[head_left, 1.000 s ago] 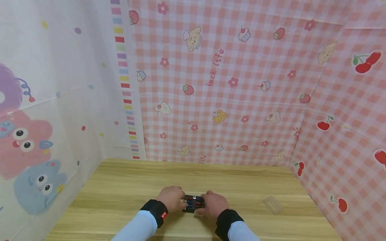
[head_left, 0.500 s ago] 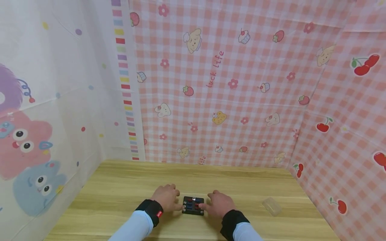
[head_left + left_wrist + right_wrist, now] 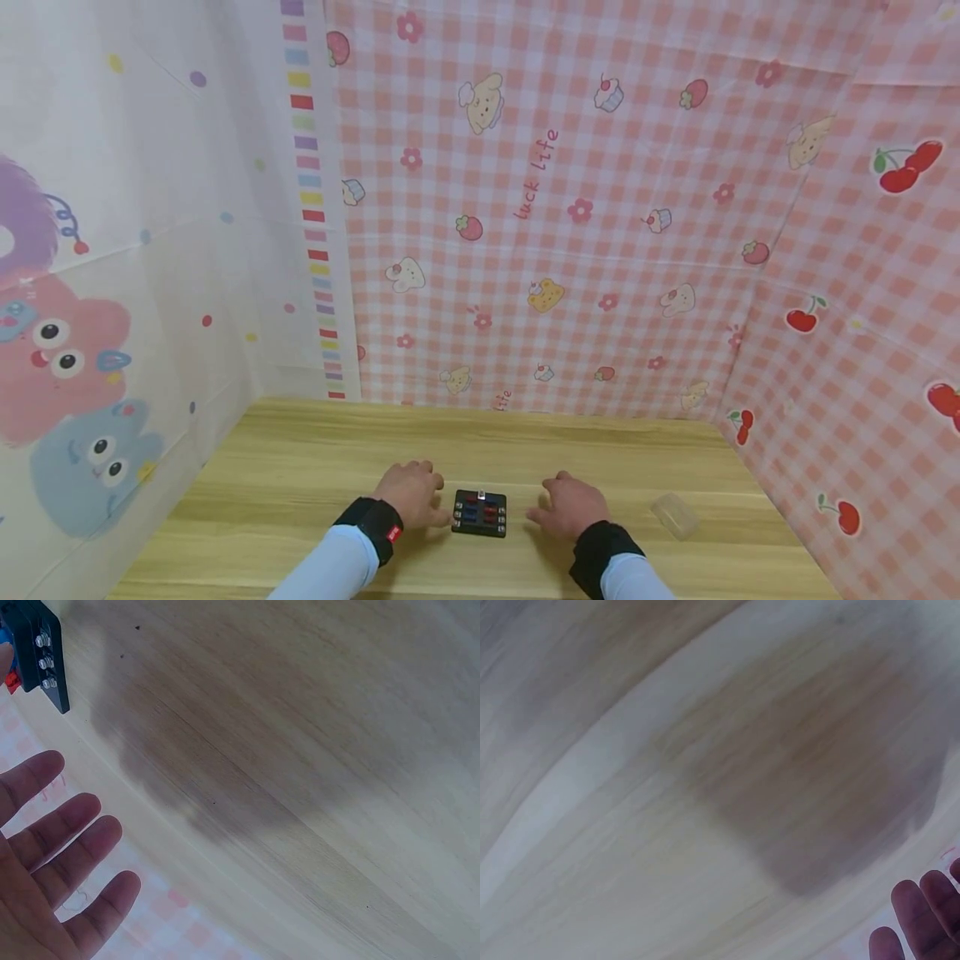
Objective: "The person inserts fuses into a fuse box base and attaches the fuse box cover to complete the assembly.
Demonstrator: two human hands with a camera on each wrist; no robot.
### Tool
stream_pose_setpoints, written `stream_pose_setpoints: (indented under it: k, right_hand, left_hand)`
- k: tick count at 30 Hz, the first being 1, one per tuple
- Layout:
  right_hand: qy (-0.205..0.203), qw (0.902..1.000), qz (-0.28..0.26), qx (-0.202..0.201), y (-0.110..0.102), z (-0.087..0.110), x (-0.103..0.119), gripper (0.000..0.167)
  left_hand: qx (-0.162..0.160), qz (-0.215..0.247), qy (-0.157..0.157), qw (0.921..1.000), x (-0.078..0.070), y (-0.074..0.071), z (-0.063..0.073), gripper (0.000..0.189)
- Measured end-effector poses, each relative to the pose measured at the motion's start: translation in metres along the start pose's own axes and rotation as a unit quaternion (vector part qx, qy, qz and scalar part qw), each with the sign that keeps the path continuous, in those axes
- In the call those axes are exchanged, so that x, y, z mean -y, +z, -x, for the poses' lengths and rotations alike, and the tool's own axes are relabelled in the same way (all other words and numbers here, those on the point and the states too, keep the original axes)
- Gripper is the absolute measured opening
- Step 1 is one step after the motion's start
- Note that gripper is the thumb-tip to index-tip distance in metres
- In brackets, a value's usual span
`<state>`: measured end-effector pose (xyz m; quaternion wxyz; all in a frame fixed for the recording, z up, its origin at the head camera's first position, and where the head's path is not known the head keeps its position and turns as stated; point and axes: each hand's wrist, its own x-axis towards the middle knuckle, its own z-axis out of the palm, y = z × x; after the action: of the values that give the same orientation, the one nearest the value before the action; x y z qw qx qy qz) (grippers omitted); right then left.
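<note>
A black fuse block (image 3: 479, 513) with red and blue blade fuses and metal screws along its sides lies flat on the wooden table. My left hand (image 3: 411, 495) is just left of it, thumb pointing toward its edge; whether the thumb touches cannot be told. In the left wrist view the fingers (image 3: 82, 840) are spread and relaxed, and the block's screwed side shows at the top left corner. To the right of the block, apart from it, is my right hand (image 3: 572, 507), holding nothing. Only a few of its fingertips (image 3: 922, 915) appear in the right wrist view.
A clear plastic cover (image 3: 675, 516) lies on the table to the right of my right hand. Behind the table (image 3: 360, 433) hangs a pink checked cloth (image 3: 480, 250), with printed cloths at both sides.
Both hands have let go of the fuse block. My left hand moved slightly left, and my right hand drew away to the right. The block stays on the table.
</note>
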<state>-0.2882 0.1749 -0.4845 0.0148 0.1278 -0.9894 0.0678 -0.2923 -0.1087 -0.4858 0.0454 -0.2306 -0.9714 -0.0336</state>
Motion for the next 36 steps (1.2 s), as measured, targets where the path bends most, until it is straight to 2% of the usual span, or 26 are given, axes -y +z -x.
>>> stream_pose_setpoints:
  k: [14, 29, 36]
  right_hand:
    - [0.019, 0.9996, 0.010, -0.018, -0.008, 0.010, -0.042, 0.054]
    - [0.053, 0.9985, -0.011, -0.002, -0.028, 0.023, -0.078, 0.054]
    - [0.086, 0.9958, -0.023, 0.020, -0.038, 0.026, -0.100, 0.058]
  left_hand:
    - [0.008, 0.009, -0.013, 0.9998, 0.002, -0.003, 0.003, 0.054]
    - [0.016, 0.011, -0.015, 0.9997, 0.001, -0.006, 0.005, 0.053]
    - [0.017, 0.005, -0.011, 0.9998, 0.003, -0.004, 0.004, 0.054]
